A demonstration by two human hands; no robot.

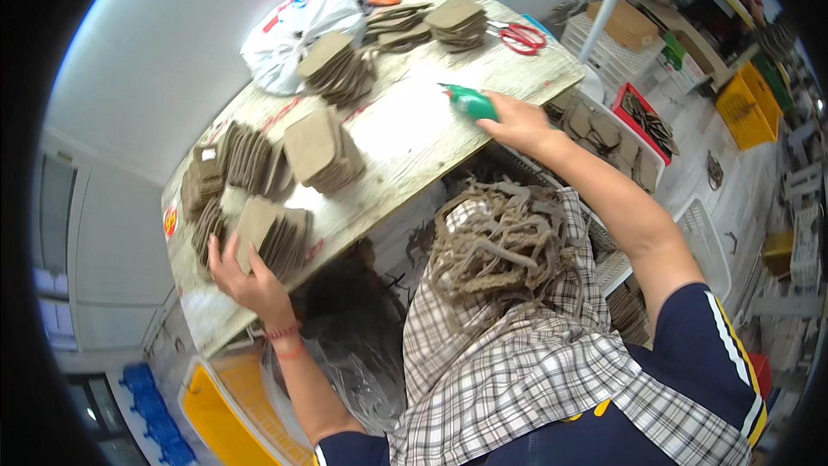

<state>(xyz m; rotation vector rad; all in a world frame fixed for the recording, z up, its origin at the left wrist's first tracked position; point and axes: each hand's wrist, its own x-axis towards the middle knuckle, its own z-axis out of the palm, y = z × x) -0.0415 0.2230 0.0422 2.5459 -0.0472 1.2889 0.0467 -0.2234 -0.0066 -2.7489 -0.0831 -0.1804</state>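
Observation:
My left hand (246,280) is at the near left of the table, fingers spread against a leaning stack of brown, rounded fabric-like pieces (274,233). Its thumb lies over the face of the front piece; whether it pinches that piece is unclear. Out over the table's right part, my right hand (522,121) is closed around a small green-handled tool (473,103) with a thin dark tip pointing left. Another stack of brown pieces (315,151) stands between the hands. On my lap, over a checked apron (509,380), lies a tangled heap of brown strips (500,246).
More brown stacks (341,69) line the far side of the table (405,129), beside a white plastic bag (293,34). Red-handled scissors (522,38) lie at the far right. A yellow crate (228,406) stands below left; a red tray (645,125) and baskets are at right.

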